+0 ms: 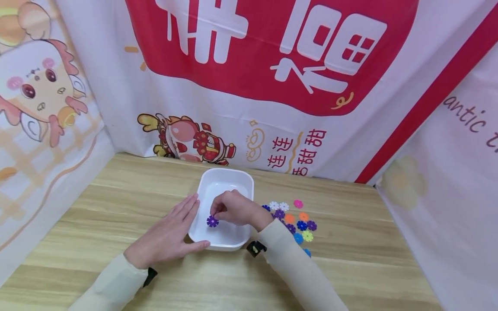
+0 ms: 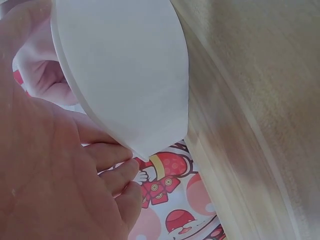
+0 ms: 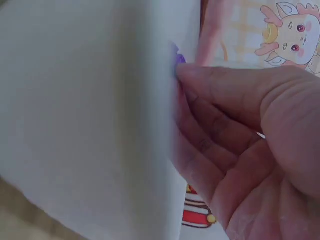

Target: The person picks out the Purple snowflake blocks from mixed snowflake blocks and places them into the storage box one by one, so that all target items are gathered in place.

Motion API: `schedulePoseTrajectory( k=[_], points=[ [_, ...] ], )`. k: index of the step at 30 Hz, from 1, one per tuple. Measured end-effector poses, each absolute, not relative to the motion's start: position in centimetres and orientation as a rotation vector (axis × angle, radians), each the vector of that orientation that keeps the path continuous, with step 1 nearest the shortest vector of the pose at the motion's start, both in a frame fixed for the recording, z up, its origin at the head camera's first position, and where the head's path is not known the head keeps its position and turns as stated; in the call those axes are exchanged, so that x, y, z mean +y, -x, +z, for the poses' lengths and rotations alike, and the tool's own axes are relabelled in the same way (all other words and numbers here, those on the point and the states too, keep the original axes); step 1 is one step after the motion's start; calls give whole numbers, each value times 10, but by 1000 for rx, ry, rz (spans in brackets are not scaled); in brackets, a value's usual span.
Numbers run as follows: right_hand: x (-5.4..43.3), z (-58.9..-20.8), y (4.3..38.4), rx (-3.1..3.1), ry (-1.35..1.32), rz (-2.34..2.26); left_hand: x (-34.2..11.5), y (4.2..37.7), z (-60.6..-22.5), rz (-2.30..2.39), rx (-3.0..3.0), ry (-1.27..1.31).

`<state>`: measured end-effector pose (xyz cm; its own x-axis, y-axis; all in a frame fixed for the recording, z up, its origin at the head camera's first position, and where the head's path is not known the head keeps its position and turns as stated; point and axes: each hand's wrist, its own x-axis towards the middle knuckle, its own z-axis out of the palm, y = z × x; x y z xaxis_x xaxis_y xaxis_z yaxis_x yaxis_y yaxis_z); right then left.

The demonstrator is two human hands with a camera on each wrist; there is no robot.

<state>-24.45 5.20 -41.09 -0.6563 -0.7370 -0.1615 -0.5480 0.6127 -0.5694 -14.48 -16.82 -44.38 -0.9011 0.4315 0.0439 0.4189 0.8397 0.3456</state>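
Note:
A white rectangular plastic tray (image 1: 223,248) with rounded corners stands on the wooden table. Over its inside, my right hand (image 1: 237,208) pinches a purple snowflake building disc (image 1: 212,221) between thumb and fingertips. The right wrist view shows only a sliver of that purple disc (image 3: 179,56) past the thumb; the tray wall (image 3: 85,115) covers the rest. Along the tray's left rim lie the fairly straight fingers of my left hand (image 1: 171,235), its thumb at the near left corner. From below, the left wrist view shows its fingertips at the edge of the white tray (image 2: 125,75).
Right of the tray, several loose snowflake discs (image 1: 302,225) in purple, blue, orange, white, pink and yellow-green lie on the table (image 1: 350,259), partly behind the right forearm. A printed curtain (image 1: 233,95) hangs behind the table, with more cloth at both sides.

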Motion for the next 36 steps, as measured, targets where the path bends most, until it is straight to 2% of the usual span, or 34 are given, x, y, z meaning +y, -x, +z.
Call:
schedulePoseTrajectory(
  k=[7,26,36],
  points=[
    [39,-430,234,2502,1013,-701,-169,146,-444,547,2977,-700],
    [30,-448,233,2516,1007,-685,-170,146,-446,551,2989,-719],
    [52,-423,239,2560,1076,-682,-169,146,-445,545,2977,-701]
  ],
)
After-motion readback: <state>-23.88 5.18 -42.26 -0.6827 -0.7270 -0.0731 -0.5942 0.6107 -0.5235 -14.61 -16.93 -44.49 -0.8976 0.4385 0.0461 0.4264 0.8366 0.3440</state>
